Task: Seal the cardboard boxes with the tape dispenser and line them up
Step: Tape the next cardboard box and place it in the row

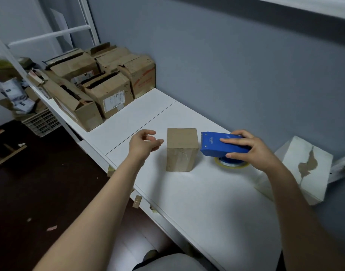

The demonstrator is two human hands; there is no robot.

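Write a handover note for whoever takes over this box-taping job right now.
Left hand: open, holding nothing, hovering left of the small cardboard box.
Right hand: grips the blue tape dispenser close to the box's right side, low over the white table.
Done: box stands closed; whether its top is taped cannot be told.
Left: tape it if needed, probably the torn white box at far right too, then line them up.

A long white table [206, 202] runs against a grey-blue wall [226, 65]. Dark floor [40, 182] lies left of the table — littered with small scraps. At the table's far end stands a white metal frame [50, 35]; a pale lattice crate [41, 122] sits on the floor left of the table there.
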